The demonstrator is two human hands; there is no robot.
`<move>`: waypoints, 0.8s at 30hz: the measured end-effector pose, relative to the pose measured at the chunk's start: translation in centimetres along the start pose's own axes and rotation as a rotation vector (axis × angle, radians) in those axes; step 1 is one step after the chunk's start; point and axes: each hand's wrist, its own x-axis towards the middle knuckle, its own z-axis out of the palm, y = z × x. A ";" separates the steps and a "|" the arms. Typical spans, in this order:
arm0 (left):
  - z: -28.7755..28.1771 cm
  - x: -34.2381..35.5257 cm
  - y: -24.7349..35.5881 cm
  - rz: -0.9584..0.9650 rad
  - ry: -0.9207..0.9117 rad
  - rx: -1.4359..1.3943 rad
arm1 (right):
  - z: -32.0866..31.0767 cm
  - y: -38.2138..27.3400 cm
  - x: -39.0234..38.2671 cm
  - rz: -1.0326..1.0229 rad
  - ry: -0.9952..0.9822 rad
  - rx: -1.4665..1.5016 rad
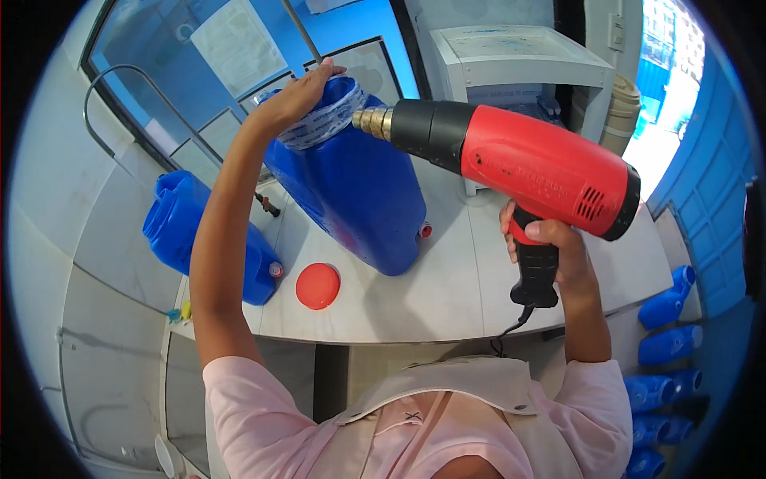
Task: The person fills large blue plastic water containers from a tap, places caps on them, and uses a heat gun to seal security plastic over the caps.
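The jug (pixel 355 195) is stood on the desk (pixel 439 295), and a strip of patterned film (pixel 321 125) is wrapped around its neck. The left hand (pixel 303 94) is laid over the rim, its fingers stretched toward the far side; it is presumably placed there so that jug and film are steadied, but how tightly it is closed cannot be told, since the palm is hidden. The heat gun (pixel 542 164) is held by the right hand (pixel 568 249), whose fingers are wrapped around the black handle (pixel 538 275) below the red body. The gun is turned sideways, and its nozzle (pixel 373 123) is pointed left at the film, probably so that warm air can be directed onto it from close by; whether the two are touching cannot be made out. Whether the gun is switched on is not shown either. The cord (pixel 523 319) is let hang from the foot of the handle, where the gun is little hampered by it. The red lid (pixel 317 286) is laid flat on the desk, apart from the jug, perhaps so that the neck is left clear. The spare jug (pixel 170 231) is set to the left, partly covered by the left forearm (pixel 219 239), likely so that working room is left
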 end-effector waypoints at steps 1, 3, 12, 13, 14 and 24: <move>0.1 -0.1 -0.1 0.019 0.017 -0.054 | 1.0 0.4 -0.5 -0.015 0.029 -0.014; -0.1 -0.3 -0.2 0.053 0.046 -0.162 | 3.1 1.5 -1.4 -0.043 0.087 -0.040; -3.6 -0.5 -3.1 0.118 -0.033 -0.469 | 14.1 3.0 -4.8 -0.183 0.318 -0.246; -4.0 -0.4 -3.2 0.127 -0.071 -0.536 | 15.1 3.0 -5.0 -0.197 0.320 -0.246; -4.4 -0.3 -3.3 0.135 -0.110 -0.602 | 16.0 3.0 -5.2 -0.210 0.321 -0.246; -4.3 -1.2 -8.8 0.303 -0.056 -1.198 | 23.3 -0.4 -3.9 -0.170 0.460 -0.365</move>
